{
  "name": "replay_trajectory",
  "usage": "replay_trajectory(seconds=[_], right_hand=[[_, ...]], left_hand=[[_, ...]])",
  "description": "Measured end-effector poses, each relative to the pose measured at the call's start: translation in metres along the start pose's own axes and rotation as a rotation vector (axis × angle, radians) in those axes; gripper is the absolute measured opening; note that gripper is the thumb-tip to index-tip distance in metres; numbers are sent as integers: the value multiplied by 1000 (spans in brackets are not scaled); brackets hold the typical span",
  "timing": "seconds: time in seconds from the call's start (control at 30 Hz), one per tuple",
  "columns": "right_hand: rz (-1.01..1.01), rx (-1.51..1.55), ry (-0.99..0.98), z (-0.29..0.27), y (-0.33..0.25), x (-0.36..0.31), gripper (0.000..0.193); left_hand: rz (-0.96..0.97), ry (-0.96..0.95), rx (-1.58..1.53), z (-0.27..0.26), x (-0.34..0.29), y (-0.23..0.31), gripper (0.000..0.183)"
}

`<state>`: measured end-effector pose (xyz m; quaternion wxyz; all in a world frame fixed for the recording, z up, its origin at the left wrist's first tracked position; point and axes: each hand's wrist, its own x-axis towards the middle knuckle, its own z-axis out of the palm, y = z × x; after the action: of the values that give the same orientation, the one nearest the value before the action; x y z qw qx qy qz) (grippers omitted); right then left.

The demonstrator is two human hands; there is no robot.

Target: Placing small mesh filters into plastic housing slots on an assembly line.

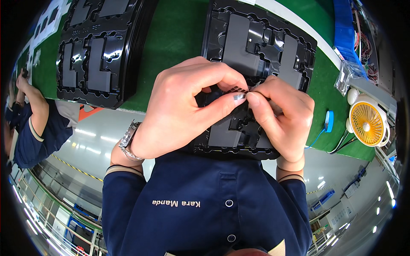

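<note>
My left hand (183,104) and my right hand (284,113) meet over a black moulded tray (294,30). Thumb and forefinger of the left pinch a small dark strip (236,89) marked off in little squares. A small silvery piece (239,97) shows at the left thumb tip. The right thumb and forefinger close together at the strip's right end; what lies between them is hidden. Flat dark grey L-shaped parts (237,36) lie in the tray's pockets, partly covered by my hands.
To the left stands a stack of black trays (133,51) with similar parts. At the right are a yellow-and-white fan (366,121), a blue looped item (328,121) with a cord, a clear plastic bag (347,80) and a blue bin (345,36). Another person's arm (37,102) appears far left.
</note>
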<state>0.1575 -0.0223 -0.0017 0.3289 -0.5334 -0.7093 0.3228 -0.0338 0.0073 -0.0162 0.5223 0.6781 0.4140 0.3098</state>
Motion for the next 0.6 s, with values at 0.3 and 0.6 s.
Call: replay_trajectory(seconds=[0.3,0.6], right_hand=[[-26,-3,18,1,2,0,7],[-96,-89,38,-1,1,2,8]], left_hand=[[-10,-12,-36,-1,0,1,10],[3,-28,-98,1,0,-4,10]])
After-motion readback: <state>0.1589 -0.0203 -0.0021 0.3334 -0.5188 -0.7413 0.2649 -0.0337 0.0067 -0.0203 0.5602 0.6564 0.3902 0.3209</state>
